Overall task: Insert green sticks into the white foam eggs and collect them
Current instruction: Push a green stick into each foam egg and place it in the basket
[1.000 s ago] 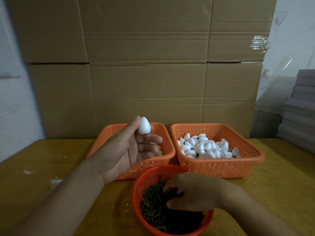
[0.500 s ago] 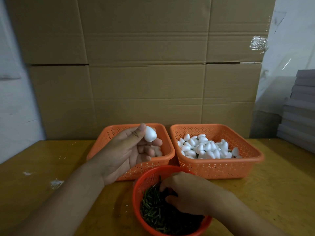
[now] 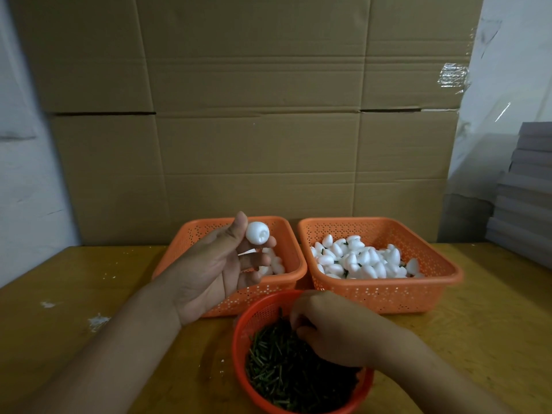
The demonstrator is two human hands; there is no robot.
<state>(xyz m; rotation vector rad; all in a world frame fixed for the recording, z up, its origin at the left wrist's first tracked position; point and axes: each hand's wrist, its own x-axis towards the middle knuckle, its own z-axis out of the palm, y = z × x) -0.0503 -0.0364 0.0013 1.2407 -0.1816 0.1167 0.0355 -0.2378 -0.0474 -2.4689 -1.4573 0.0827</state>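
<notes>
My left hand (image 3: 215, 270) holds one white foam egg (image 3: 257, 232) between thumb and forefinger, its blunt end turned toward me, above the left orange basket (image 3: 191, 237). That basket holds a few plain foam eggs (image 3: 273, 264). My right hand (image 3: 337, 327) reaches palm down into the round red basket (image 3: 240, 333), fingertips pinched among the green sticks (image 3: 286, 375); whether a stick is gripped is hidden. The right orange basket (image 3: 418, 291) holds several eggs with green sticks (image 3: 361, 259).
The baskets sit on a yellow wooden table (image 3: 59, 294) with white foam crumbs (image 3: 97, 321) at the left. A wall of cardboard boxes (image 3: 254, 115) stands behind. Grey stacked sheets (image 3: 528, 186) lie at the far right.
My left hand has rolled the egg from point-up to blunt end facing me. My right hand has shifted slightly back and left within the stick basket.
</notes>
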